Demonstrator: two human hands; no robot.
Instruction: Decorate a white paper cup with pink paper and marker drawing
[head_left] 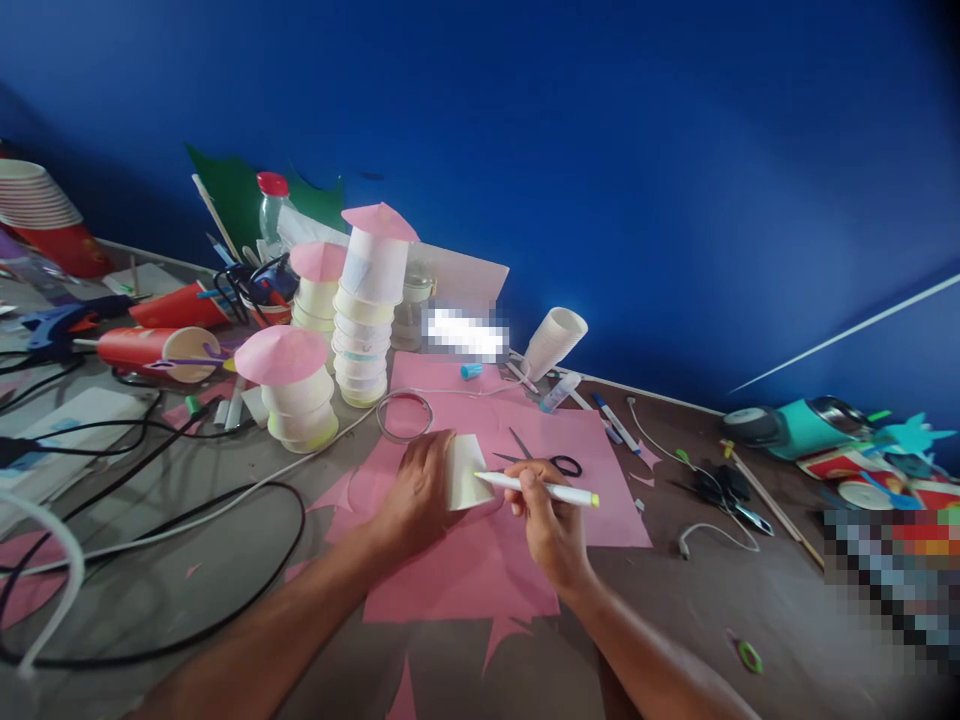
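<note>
Both forearms entered from the bottom edge, elbows cut off. The left hand (420, 490) lay cupped over a small white paper cup (466, 472) turned on its side, fingers wrapped round the near wall; the part of the cup under the palm was hidden. The right hand (547, 525) pinched a white marker (536, 488) with a yellow cap end, its tip touching the cup's side; whether a mark was made could not be told. Cup and hands rested on pink paper (465, 560) spread on the surface (750, 610). Just beyond lay black-handled scissors (551, 462), blades partly merged with the pink. Farther back stood stacks of cups topped with pink discs (360, 320), and a tipped stack of white cups (553, 340). Two patches of the view were pixelated, contents unreadable. Black cables (187, 520) ran off the left edge.
</note>
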